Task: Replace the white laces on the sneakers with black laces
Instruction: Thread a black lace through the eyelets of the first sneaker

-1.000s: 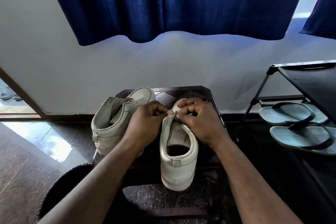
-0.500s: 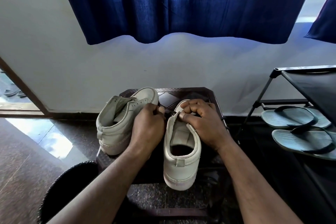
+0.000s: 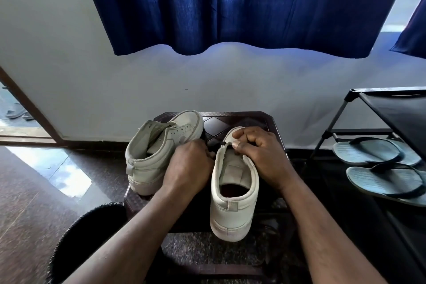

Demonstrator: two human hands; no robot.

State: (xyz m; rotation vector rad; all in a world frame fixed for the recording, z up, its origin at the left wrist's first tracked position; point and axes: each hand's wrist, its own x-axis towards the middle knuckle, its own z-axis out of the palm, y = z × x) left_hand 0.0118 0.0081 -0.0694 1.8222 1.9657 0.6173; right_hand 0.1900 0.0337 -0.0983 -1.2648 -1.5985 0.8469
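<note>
Two white sneakers stand on a small dark stool (image 3: 253, 117). The left sneaker (image 3: 149, 159) is tilted, toe pointing away, and its eyelets show no lace. The right sneaker (image 3: 230, 210) has its heel toward me. My right hand (image 3: 260, 154) grips the right sneaker's front, thumb and fingers pinching the eyelet flap by the tongue. Between the two shoes, my left hand (image 3: 189, 166) is curled and pinches a thin black lace (image 3: 214, 146) that runs to the right sneaker's eyelets. Most of the lace is hidden by my hands.
A black shoe rack (image 3: 391, 108) stands at the right with a pair of grey flip-flops (image 3: 378, 177) on it. A dark round textured object (image 3: 92, 226) sits at lower left. A blue curtain (image 3: 230, 7) hangs ahead above a white wall. An open doorway is at far left.
My left hand has drawn a little to the left, away from the right sneaker, opening a small gap between my hands. My right hand stays on the sneaker's front.
</note>
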